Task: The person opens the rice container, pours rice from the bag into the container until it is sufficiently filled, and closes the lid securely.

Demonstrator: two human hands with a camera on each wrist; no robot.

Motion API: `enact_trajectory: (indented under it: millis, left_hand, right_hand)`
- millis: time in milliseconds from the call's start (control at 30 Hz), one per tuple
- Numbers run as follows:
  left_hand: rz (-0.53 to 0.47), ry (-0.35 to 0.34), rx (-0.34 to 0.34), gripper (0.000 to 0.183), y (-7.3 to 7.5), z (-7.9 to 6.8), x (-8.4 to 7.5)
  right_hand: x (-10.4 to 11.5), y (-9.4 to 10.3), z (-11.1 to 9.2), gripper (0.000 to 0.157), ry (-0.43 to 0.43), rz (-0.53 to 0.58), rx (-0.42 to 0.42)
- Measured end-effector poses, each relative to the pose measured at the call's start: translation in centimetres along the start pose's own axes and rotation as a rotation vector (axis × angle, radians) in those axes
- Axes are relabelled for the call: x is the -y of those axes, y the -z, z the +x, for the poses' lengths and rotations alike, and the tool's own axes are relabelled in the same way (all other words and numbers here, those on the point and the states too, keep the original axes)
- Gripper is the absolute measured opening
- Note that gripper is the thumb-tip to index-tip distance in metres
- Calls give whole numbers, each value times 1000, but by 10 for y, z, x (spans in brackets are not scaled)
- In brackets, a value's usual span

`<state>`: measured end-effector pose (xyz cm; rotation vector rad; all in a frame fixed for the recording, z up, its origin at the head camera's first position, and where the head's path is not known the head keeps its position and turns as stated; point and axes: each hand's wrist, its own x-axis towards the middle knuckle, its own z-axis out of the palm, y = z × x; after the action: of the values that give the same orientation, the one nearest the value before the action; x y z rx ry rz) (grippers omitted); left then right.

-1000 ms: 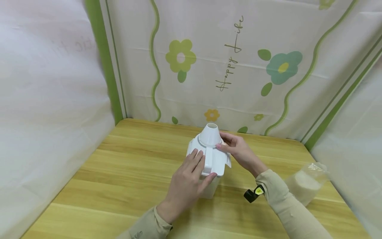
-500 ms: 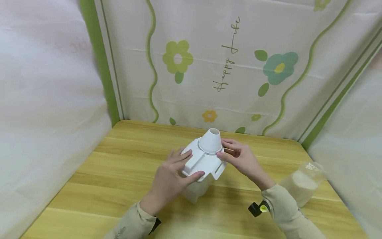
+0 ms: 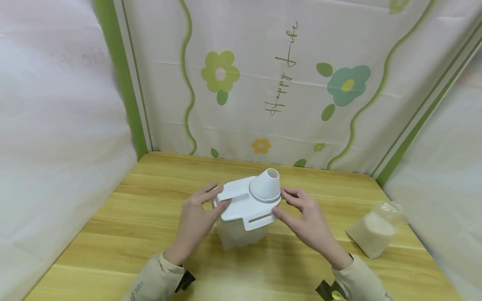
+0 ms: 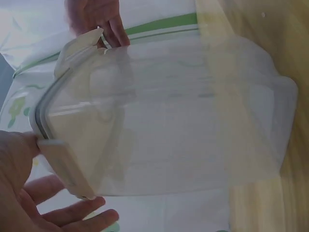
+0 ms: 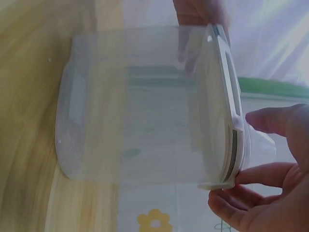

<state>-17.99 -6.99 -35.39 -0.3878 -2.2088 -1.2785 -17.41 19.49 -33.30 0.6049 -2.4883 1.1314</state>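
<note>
Evidently, one end of a flat white plastic lid (image 3: 237,210) is held between the bent thumb and fingers of the left grip (image 3: 196,217), and the other end is held at its edges by the right grip (image 3: 310,219), beside a white, open-topped plastic cone (image 3: 265,187). By this lid a translucent plastic container (image 3: 241,234) is topped, stood upright on the wood-grained surface (image 3: 132,221). Off to its right, a clear plastic bag (image 3: 373,234) of pale contents is seen; behind, a white flower-printed cloth (image 3: 241,25) is hung.
</note>
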Motion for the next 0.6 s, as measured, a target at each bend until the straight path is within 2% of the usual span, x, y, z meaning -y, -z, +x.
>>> enact_trajectory:
  millis: [67, 133, 333, 467, 533, 600]
  left_hand:
    - [27, 4, 15, 43, 2, 0, -1]
    - [4, 3, 61, 49, 3, -1, -2]
    - [-215, 77, 209, 66, 12, -3, -6]
    - [-252, 96, 279, 66, 22, -1, -14]
    - [-259, 98, 315, 65, 25, 2, -15]
    - [-269, 98, 350, 63, 26, 5, -13]
  right_hand:
    - [3, -2, -4, 59, 20, -40, -24]
    - [6, -4, -8, 61, 31, -71, -43]
    - [7, -2, -11, 56, 38, -62, -83]
    - [-1, 1, -8, 49, -53, 128, -68]
    - [-5, 4, -4, 53, -100, 246, -27]
    - [-8, 7, 2, 59, -111, 359, 40]
